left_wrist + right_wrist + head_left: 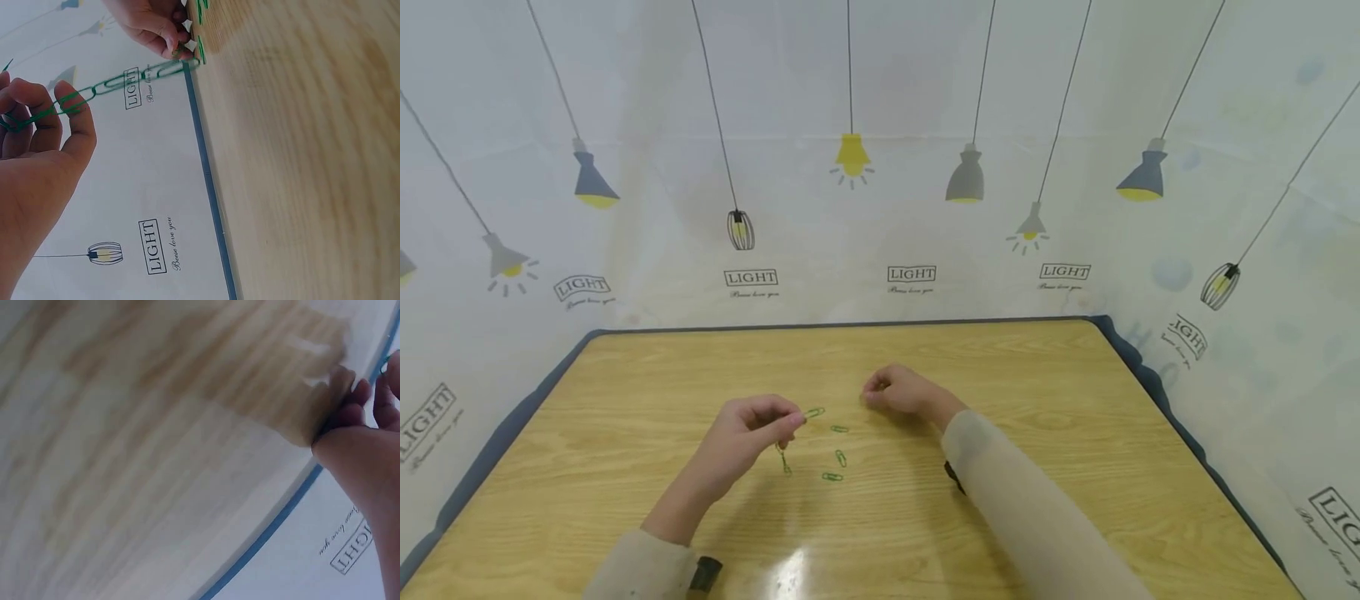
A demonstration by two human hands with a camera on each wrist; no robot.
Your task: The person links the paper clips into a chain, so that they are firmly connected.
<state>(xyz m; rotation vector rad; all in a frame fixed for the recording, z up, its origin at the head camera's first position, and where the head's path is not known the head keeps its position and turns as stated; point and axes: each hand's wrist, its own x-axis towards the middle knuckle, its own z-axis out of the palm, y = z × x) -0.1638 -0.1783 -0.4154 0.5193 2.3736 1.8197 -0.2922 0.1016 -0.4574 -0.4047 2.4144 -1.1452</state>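
Observation:
My left hand (pixel 748 433) pinches a chain of linked green paper clips (pixel 115 81) above the table. One clip points out past the fingertips, and the chain's lower end (pixel 786 463) dangles below the hand. My right hand (pixel 906 392) is low at the tabletop, farther right and back, fingers curled with thumb and fingertips together. A small greenish bit, seemingly a paper clip (pixel 179 50), shows at its fingertips in the left wrist view; the fingers mostly hide it. Between the hands lie three loose green paper clips (pixel 840 429), apart from one another.
The wood-grain table (pixel 1037 400) has a dark blue border at its back and sides. Behind it hangs a pale wall covering (pixel 820 233) printed with lamps and the word LIGHT. Light glares off the table's front part.

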